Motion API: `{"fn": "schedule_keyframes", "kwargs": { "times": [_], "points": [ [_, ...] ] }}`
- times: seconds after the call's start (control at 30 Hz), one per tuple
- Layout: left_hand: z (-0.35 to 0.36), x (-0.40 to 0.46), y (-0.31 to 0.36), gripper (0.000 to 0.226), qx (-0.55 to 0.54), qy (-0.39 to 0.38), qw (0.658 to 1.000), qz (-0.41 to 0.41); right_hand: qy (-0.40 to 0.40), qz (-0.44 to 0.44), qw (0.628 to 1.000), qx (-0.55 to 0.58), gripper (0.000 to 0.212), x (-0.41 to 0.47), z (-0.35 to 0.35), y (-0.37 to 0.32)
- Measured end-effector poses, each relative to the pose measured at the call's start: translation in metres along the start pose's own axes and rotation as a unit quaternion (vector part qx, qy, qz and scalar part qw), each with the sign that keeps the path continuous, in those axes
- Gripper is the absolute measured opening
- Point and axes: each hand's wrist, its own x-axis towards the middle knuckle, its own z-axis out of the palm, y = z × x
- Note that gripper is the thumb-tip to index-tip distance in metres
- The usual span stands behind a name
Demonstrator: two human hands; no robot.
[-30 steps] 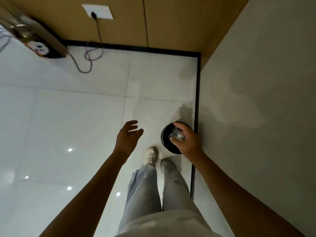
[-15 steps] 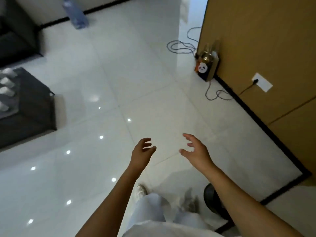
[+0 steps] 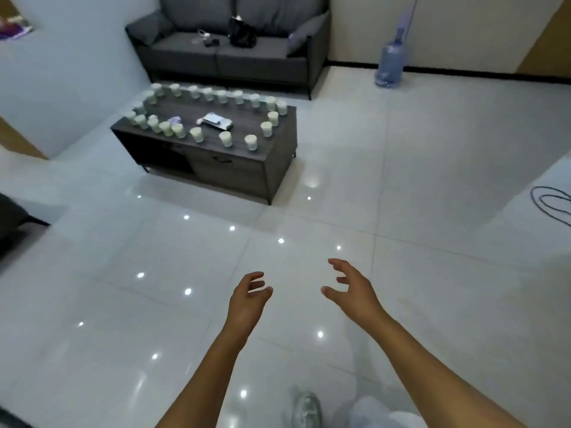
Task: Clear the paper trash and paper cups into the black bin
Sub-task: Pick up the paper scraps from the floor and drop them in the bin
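Note:
Several white paper cups (image 3: 225, 139) stand in a ring along the edges of a dark wooden coffee table (image 3: 234, 171) at the far centre-left. Crumpled paper trash (image 3: 216, 121) lies in the middle of the tabletop, and a smaller scrap (image 3: 174, 120) sits to its left. My left hand (image 3: 247, 299) and my right hand (image 3: 352, 290) hover over the white tiled floor, well short of the table, fingers loosely spread and holding nothing. The black bin is out of view.
A grey sofa (image 3: 228, 54) with a black bag (image 3: 242, 34) stands behind the table. A blue water jug (image 3: 390, 64) sits by the far wall. A dark cable (image 3: 553, 205) coils on the floor at right. My shoe (image 3: 306, 409) shows at the bottom.
My right hand held paper trash over the black bin a second ago and is now empty. The view has swung from the bin corner round to the coffee table and sofa.

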Motion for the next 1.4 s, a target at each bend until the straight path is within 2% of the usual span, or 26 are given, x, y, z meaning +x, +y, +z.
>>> {"fn": "schedule_keyframes", "kwargs": {
  "times": [0.23,0.5,0.63,0.83,0.97,1.1,1.27,1.4],
  "points": [
    [-0.114,0.063,-0.005,0.030,-0.083,0.125,0.988,-0.037,-0.134,-0.038,0.989,-0.052,0.056,0.107,0.114,-0.074],
    [-0.222,0.210,0.023,0.031,-0.110,0.205,0.970,-0.065,-0.200,-0.068,0.974,-0.076,0.052,0.280,0.220,-0.149],
    [-0.280,0.290,0.056,0.031,-0.114,0.210,0.967,-0.083,-0.198,-0.067,0.974,-0.083,0.052,0.373,0.267,-0.207],
    [-0.370,0.379,0.086,0.029,-0.142,0.255,0.953,-0.081,-0.238,-0.101,0.959,-0.116,0.053,0.479,0.356,-0.294],
    [-0.448,0.445,0.085,0.029,-0.169,0.288,0.938,-0.097,-0.275,-0.120,0.945,-0.132,0.053,0.545,0.448,-0.342],
    [-0.545,0.524,0.085,0.028,-0.179,0.304,0.929,-0.113,-0.279,-0.123,0.943,-0.134,0.053,0.612,0.551,-0.391],
    [-0.670,0.611,0.112,0.027,-0.180,0.305,0.930,-0.101,-0.291,-0.119,0.940,-0.130,0.051,0.676,0.665,-0.469],
    [-0.742,0.672,0.140,0.027,-0.185,0.295,0.933,-0.093,-0.302,-0.122,0.936,-0.131,0.051,0.724,0.732,-0.524]
  ]
}}
